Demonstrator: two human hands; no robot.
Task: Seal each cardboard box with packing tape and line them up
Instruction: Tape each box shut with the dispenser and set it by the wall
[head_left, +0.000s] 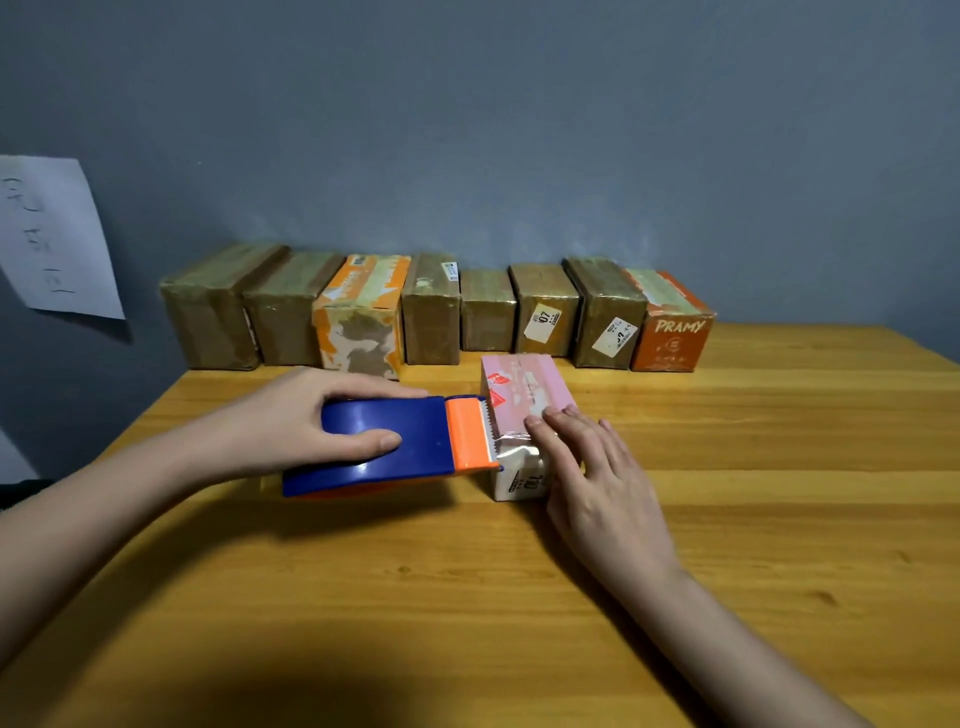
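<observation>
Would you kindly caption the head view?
Left hand holds tape dispenser against pink box; right hand presses tape down.

Yellow-brown wooden table (727, 519) filling the lower frame, bearing a row of eight taped boxes (431, 312) along its far edge at upper centre, with a pink box (524, 395) just in front, mid-frame.

Wooden counter (779, 519), yellow-orange grain, back edge against a blue-grey wall (519, 130). Left of counter, white paper (52, 234) with handwriting hangs on wall. Dim, even light.
</observation>
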